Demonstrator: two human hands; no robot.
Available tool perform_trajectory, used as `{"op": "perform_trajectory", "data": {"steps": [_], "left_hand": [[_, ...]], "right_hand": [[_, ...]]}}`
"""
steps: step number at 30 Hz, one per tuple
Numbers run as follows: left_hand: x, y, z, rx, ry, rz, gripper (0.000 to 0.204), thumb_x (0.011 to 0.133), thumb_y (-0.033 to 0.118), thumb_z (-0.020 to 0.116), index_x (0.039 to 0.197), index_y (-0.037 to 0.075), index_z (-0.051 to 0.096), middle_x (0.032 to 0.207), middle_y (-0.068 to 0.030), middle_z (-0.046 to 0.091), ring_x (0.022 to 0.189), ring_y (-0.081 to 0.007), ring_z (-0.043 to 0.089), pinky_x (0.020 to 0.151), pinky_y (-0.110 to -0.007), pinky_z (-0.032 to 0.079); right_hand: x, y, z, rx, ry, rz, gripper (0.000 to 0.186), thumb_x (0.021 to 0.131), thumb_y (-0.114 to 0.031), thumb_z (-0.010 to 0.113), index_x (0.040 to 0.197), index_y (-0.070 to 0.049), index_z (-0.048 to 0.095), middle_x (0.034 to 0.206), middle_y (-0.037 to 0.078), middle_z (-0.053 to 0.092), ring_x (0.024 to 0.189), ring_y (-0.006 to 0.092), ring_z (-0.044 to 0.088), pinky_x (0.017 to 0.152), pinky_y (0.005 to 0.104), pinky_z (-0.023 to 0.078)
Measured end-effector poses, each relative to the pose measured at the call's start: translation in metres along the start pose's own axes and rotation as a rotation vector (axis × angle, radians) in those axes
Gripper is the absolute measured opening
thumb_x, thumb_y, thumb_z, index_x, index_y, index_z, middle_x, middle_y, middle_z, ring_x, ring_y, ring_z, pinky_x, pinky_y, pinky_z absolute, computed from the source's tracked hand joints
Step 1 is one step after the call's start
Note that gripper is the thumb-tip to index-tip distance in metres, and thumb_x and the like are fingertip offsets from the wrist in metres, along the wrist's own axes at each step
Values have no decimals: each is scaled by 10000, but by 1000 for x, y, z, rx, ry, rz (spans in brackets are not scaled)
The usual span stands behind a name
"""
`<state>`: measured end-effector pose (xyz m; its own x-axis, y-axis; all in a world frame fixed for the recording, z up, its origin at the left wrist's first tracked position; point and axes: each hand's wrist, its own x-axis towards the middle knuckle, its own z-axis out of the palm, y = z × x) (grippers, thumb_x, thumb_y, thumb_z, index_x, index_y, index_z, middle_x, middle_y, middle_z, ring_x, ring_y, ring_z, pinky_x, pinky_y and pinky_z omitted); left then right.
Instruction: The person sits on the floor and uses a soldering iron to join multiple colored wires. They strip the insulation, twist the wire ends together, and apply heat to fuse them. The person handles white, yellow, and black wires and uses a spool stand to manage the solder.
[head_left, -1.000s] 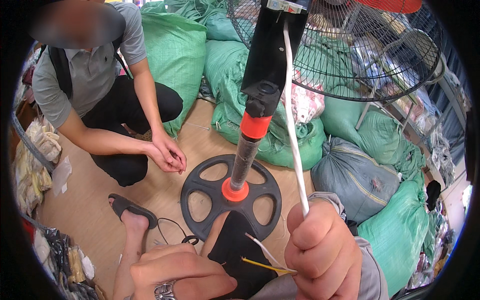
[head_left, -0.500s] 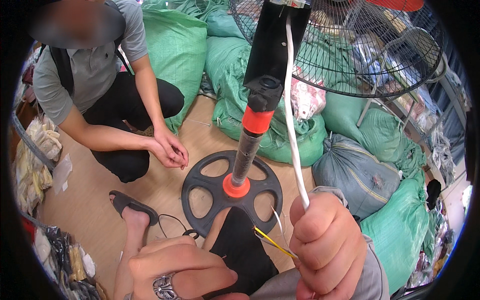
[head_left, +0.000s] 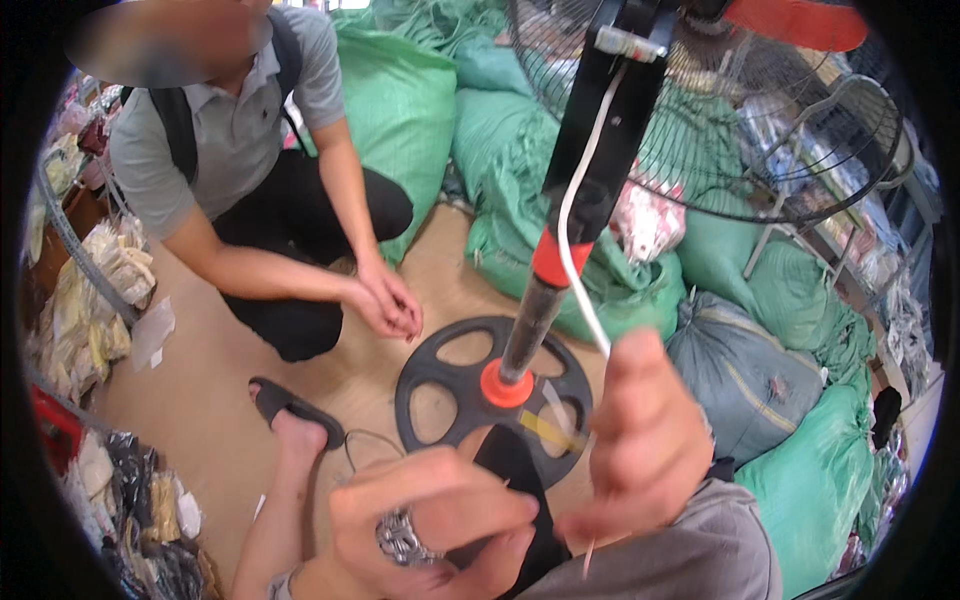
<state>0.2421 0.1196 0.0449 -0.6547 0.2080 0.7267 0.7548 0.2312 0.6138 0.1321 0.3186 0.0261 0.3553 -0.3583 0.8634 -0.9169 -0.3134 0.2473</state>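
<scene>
My right hand is closed around a white cable that runs down from the black housing of a floor fan. By its fingers, a blurred yellow wire end sticks out to the left, and a thin pale strand hangs below. My left hand, with a silver ring, is closed in a pinch, thumb and forefinger near each other; whatever lies between them cannot be made out. The fan's clear-wrapped pole stands on a round black base with an orange collar.
A person squats at the left, hands together and apart from the fan. Green sacks and a grey sack line the back and right. The fan's wire grille overhangs at upper right. Bagged goods lie at lower left.
The view has shifted, so the fan and the squatting person appear farther right and lower. My left hand has come nearer to the right hand, which is blurred and still grips the cable.
</scene>
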Motion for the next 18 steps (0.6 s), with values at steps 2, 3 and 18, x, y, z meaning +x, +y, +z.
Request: {"op": "perform_trajectory", "data": {"steps": [2,3,18], "left_hand": [[1,1,1,-21,-6,19,125,695,-5,711,810,31,680,728,-98,653,606,-232,630,553,-312,486],[2,2,0,-18,-21,7,123,691,-10,708,803,30,677,725,-97,651,601,-229,627,550,-311,483],[7,-2,8,-52,-23,30,146,657,-36,696,786,27,667,699,-79,639,547,-196,592,530,-279,453]], "right_hand": [[13,-4,-2,35,8,-48,91,893,-106,637,850,-175,678,595,-43,423,539,131,395,564,352,236],[19,-7,-3,44,22,-54,114,894,-101,627,839,-191,669,604,-48,425,547,123,406,566,353,230],[21,-23,-1,114,162,-39,189,902,-42,575,818,-201,633,631,-65,444,546,116,441,535,338,194]]}}
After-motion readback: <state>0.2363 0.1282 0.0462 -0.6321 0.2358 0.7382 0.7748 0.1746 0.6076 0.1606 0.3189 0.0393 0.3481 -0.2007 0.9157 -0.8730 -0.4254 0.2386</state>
